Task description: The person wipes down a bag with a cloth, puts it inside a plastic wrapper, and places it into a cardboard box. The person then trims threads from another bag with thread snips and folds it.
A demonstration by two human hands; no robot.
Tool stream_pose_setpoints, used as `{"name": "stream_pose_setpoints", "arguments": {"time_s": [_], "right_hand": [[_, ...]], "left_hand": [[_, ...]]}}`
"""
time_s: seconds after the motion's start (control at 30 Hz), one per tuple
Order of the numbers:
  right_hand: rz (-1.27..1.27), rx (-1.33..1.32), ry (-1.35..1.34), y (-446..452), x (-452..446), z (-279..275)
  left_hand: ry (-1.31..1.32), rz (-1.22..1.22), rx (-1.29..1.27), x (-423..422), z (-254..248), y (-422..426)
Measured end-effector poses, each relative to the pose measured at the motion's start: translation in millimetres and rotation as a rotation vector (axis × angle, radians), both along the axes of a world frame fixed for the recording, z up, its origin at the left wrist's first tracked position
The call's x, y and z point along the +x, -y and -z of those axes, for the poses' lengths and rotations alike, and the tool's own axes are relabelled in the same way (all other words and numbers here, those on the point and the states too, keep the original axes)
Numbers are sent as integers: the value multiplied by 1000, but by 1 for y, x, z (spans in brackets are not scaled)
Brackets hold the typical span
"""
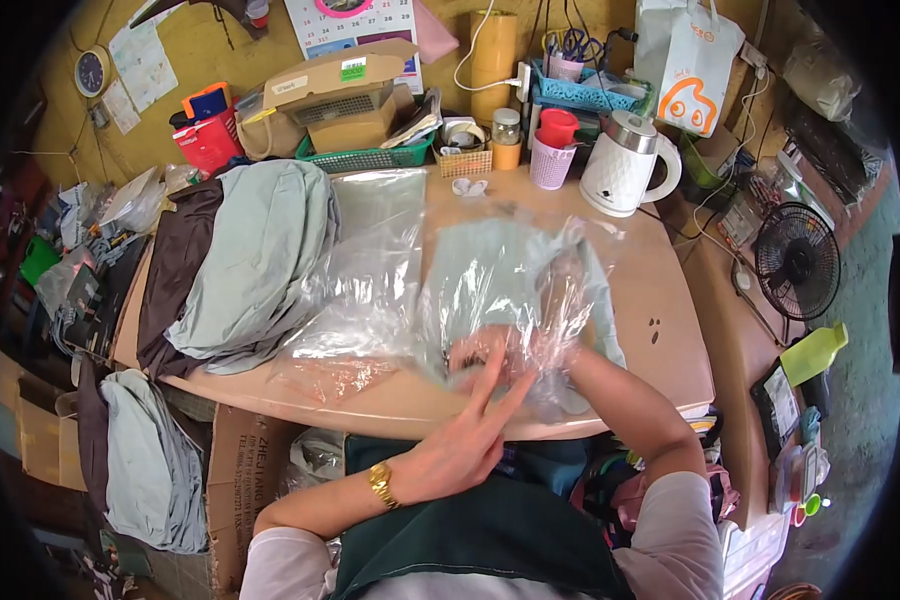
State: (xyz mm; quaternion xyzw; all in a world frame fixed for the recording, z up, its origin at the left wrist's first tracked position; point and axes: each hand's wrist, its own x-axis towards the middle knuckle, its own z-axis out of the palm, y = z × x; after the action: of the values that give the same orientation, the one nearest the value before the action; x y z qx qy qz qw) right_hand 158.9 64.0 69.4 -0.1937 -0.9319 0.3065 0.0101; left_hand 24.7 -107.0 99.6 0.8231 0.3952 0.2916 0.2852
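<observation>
A clear plastic bag (490,290) lies on the front middle of the table, with a pale grey-green folded cloth (470,250) showing through or beneath it. My left hand (460,445), wearing a gold watch (381,485), is at the bag's near edge. Two of its fingers stretch forward apart against the film, and the others are bent. My right hand (562,290) reaches in at the bag's right side; glare and wrinkled film hide its fingers. To the left lies a stack of clear plastic bags (375,250), beside a pile of pale grey-green and dark brown cloth (255,255).
A white kettle (615,170) stands at the back right, near a pink cup with a red lid (552,150). Boxes sit in a green basket (370,157) along the wall. A black fan (797,262) is at the right. More folded cloth (152,465) hangs lower left.
</observation>
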Motion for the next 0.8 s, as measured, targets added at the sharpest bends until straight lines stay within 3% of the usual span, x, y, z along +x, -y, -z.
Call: {"name": "stream_pose_setpoints", "arguments": {"time_s": [0.07,0.1,0.17,0.2,0.27,0.3,0.37,0.43,0.47,0.57,0.63,0.7,0.73,0.8], "right_hand": [[-88,-604,55,-9,-5,-5],[-87,-603,50,-16,-8,-1],[444,329,-223,-36,-13,26],[442,331,-222,-39,-16,50],[376,734,14,-30,-25,100],[378,736,10,-20,-31,102],[221,527,299,-1,-43,88],[101,545,333,20,-47,32],[-12,579,358,24,-49,14],[88,567,316,21,-60,61],[161,520,320,17,-59,100],[275,263,-592,13,-47,150],[280,264,-593,9,-41,149],[395,678,-238,5,-29,140]], "left_hand": [[13,125,-14,-12,7,10],[30,246,-26,-18,8,11],[-16,348,-113,-30,3,11],[-60,447,-201,-35,-1,11],[-81,396,-242,-46,-38,-3],[-102,347,-285,-50,-60,-17],[79,220,-110,-53,-89,-53],[-69,72,-191,-49,-100,-112],[-187,38,-158,-43,-93,-148],[-431,-170,-149,-7,-20,-234],[-380,-241,-202,15,49,-252],[-462,135,-244,32,76,-250],[-555,140,-200,46,71,-238],[-643,151,-160,76,66,-211]]}}
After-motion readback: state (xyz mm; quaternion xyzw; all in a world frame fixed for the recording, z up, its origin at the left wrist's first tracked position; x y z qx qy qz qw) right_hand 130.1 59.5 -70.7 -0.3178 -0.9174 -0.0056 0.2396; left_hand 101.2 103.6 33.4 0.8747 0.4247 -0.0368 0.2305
